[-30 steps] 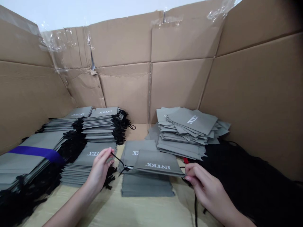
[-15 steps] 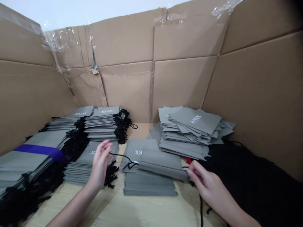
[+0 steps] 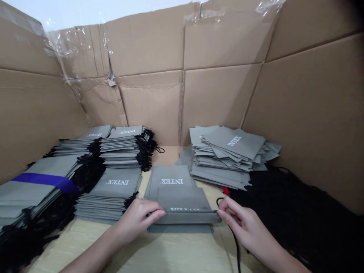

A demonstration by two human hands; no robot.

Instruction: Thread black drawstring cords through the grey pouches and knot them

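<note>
A grey drawstring pouch (image 3: pixel 187 217) is stretched between my two hands, its near edge raised and part of its white lettering showing. My left hand (image 3: pixel 139 218) pinches its left corner, the thumb and fingers closed. At the right corner my right hand (image 3: pixel 240 220) is closed in a pinch, with a black cord (image 3: pixel 236 242) looping above the fingers and hanging below them. Beneath and behind the held pouch lie more grey pouches (image 3: pixel 172 174) marked INTEX. What the left fingers hold besides the fabric is hidden.
Stacks of corded pouches (image 3: pixel 118 182) stand on the left, one bundle under a purple band (image 3: pixel 45 179). A loose pile of pouches (image 3: pixel 234 146) sits back right. Beside it spreads a heap of black cords (image 3: pixel 295 212). Cardboard walls (image 3: pixel 222 94) surround the table (image 3: pixel 136 250).
My left hand has come down and right from the outstretched cord to the pouch's left corner. The pouch now lies level, nearer me. My right hand stays at the right corner.
</note>
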